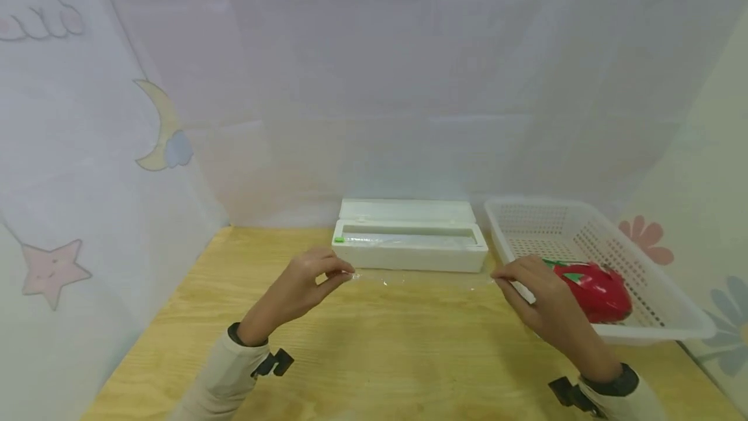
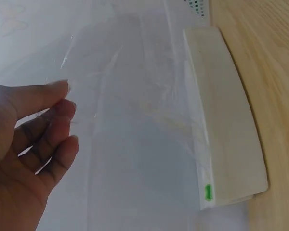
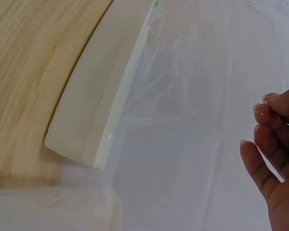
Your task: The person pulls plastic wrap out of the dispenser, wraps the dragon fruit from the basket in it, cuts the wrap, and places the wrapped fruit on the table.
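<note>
Clear plastic wrap (image 1: 409, 279) stretches between my two hands, in front of a long white dispenser box (image 1: 409, 258) whose lid stands raised at the back. My left hand (image 1: 310, 281) pinches one corner of the film between thumb and forefinger. At the other corner, my right hand (image 1: 543, 301) pinches it the same way. In the left wrist view the transparent film (image 2: 149, 96) runs from the fingertips to the box, where a green piece (image 2: 208, 192) sits at the end of the slot. Inside the box lies a roll of film (image 1: 409, 239).
A white perforated basket (image 1: 654, 331) stands right of the box, holding a shiny red item with green parts (image 1: 598, 294). The wooden table (image 1: 374, 362) backs onto a pale hanging sheet (image 1: 374, 83), with printed cloth on both sides.
</note>
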`<control>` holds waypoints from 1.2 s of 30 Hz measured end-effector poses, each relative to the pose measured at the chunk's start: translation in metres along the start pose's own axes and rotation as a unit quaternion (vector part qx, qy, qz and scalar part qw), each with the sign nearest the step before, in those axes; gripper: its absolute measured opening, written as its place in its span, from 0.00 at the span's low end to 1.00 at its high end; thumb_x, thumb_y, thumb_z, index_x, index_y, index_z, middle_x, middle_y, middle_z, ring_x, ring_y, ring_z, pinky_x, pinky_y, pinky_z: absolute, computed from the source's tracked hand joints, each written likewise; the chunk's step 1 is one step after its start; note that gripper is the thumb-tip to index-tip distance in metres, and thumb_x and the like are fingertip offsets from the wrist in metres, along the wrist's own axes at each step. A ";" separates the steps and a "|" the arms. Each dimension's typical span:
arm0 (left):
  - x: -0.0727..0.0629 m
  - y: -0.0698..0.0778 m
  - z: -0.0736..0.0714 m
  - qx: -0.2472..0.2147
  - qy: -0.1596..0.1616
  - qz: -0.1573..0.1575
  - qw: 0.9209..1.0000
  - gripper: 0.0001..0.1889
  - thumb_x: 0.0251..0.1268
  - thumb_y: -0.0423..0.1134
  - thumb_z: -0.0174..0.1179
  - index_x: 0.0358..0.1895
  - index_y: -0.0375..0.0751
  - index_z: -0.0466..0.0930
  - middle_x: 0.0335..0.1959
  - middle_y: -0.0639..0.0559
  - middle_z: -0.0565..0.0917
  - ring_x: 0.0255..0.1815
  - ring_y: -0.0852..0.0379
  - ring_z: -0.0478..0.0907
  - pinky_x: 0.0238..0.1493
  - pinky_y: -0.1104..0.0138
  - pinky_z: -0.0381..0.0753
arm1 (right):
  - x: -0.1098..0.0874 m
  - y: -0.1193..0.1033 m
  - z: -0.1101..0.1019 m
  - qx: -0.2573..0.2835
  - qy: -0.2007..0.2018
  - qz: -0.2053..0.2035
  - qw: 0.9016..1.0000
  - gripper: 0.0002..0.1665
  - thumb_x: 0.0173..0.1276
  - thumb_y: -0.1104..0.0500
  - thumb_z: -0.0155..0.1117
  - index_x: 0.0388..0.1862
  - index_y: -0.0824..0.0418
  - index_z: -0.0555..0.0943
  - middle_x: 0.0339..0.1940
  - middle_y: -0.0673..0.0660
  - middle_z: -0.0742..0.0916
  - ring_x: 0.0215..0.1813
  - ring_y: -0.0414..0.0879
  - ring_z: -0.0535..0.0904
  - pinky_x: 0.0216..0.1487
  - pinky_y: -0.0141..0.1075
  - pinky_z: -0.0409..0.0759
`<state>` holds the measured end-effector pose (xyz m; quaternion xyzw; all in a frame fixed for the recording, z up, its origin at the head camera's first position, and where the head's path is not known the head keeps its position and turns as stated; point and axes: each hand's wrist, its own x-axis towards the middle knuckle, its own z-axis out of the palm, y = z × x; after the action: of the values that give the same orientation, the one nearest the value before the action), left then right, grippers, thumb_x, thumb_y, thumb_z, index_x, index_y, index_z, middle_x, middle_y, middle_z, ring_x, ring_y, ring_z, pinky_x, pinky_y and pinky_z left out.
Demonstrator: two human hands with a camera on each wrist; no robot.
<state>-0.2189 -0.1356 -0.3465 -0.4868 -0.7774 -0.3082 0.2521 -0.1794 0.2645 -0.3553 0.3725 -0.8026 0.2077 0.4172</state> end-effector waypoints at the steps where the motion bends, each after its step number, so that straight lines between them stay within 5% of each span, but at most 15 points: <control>1: -0.004 0.000 0.000 -0.013 -0.016 0.001 1.000 0.09 0.60 0.27 0.69 0.42 0.40 0.86 0.33 0.56 0.83 0.34 0.64 0.77 0.35 0.72 0.78 | -0.003 -0.002 0.000 0.007 -0.004 -0.006 1.000 0.27 0.81 0.44 0.48 0.36 0.62 0.85 0.32 0.49 0.86 0.37 0.41 0.75 0.45 0.22 0.71; 7: -0.023 -0.001 0.006 -0.069 -0.113 -0.007 0.991 0.07 0.66 0.31 0.66 0.45 0.43 0.85 0.34 0.58 0.81 0.33 0.68 0.74 0.34 0.75 0.77 | -0.022 -0.015 -0.002 0.046 -0.071 0.002 0.996 0.23 0.81 0.43 0.48 0.37 0.55 0.83 0.35 0.43 0.83 0.38 0.34 0.74 0.39 0.22 0.74; 12: -0.034 0.003 0.014 -0.090 -0.193 -0.051 0.976 0.03 0.70 0.34 0.63 0.42 0.45 0.84 0.35 0.59 0.81 0.32 0.70 0.71 0.33 0.73 0.78 | -0.040 -0.017 0.003 0.059 -0.113 0.006 0.992 0.20 0.81 0.44 0.46 0.38 0.50 0.82 0.35 0.39 0.80 0.38 0.31 0.73 0.39 0.21 0.73; 16: -0.042 0.007 0.022 -0.099 -0.242 -0.086 0.961 0.02 0.69 0.34 0.64 0.39 0.44 0.85 0.34 0.61 0.82 0.33 0.72 0.72 0.34 0.73 0.79 | -0.056 -0.017 0.009 0.076 -0.129 0.011 0.989 0.08 0.78 0.50 0.57 0.38 0.48 0.81 0.35 0.38 0.80 0.37 0.32 0.72 0.38 0.20 0.72; 18: -0.047 0.007 0.028 -0.101 -0.258 -0.095 0.956 0.02 0.69 0.34 0.64 0.38 0.43 0.86 0.34 0.62 0.82 0.33 0.72 0.72 0.36 0.74 0.78 | -0.065 -0.018 0.012 0.082 -0.137 0.019 0.987 0.02 0.74 0.55 0.64 0.38 0.47 0.80 0.35 0.38 0.80 0.37 0.32 0.73 0.38 0.20 0.71; 22: -0.056 0.002 0.042 -0.091 -0.286 -0.111 0.947 0.02 0.68 0.33 0.65 0.36 0.42 0.86 0.32 0.63 0.82 0.33 0.74 0.72 0.37 0.78 0.76 | -0.081 -0.017 0.021 0.075 -0.152 0.027 0.985 0.10 0.63 0.63 0.72 0.36 0.49 0.81 0.34 0.37 0.80 0.37 0.31 0.73 0.38 0.19 0.70; 27: -0.066 -0.006 0.059 -0.063 -0.300 -0.101 0.947 0.03 0.66 0.31 0.65 0.36 0.42 0.87 0.30 0.62 0.83 0.30 0.74 0.70 0.36 0.80 0.74 | -0.096 -0.013 0.033 0.084 -0.179 0.047 0.979 0.21 0.48 0.72 0.76 0.34 0.50 0.81 0.34 0.38 0.81 0.35 0.32 0.73 0.35 0.23 0.73; 31: -0.071 -0.009 0.069 -0.049 -0.305 -0.089 0.947 0.04 0.66 0.30 0.65 0.35 0.43 0.87 0.28 0.63 0.81 0.29 0.73 0.68 0.36 0.80 0.73 | -0.102 -0.009 0.036 0.111 -0.215 0.095 0.966 0.19 0.53 0.71 0.75 0.35 0.49 0.81 0.34 0.39 0.80 0.35 0.32 0.73 0.32 0.28 0.76; 36: -0.073 -0.009 0.073 -0.062 -0.313 -0.128 0.939 0.03 0.68 0.31 0.64 0.36 0.44 0.84 0.26 0.65 0.77 0.28 0.72 0.68 0.34 0.78 0.74 | -0.106 -0.003 0.037 0.152 -0.259 0.132 0.945 0.12 0.62 0.68 0.72 0.38 0.53 0.82 0.34 0.40 0.82 0.36 0.29 0.73 0.30 0.30 0.76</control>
<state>-0.2051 -0.1297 -0.4494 -0.4701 -0.8521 -0.2173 -0.0760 -0.1567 0.2836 -0.4634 0.3632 -0.8838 0.2768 0.1023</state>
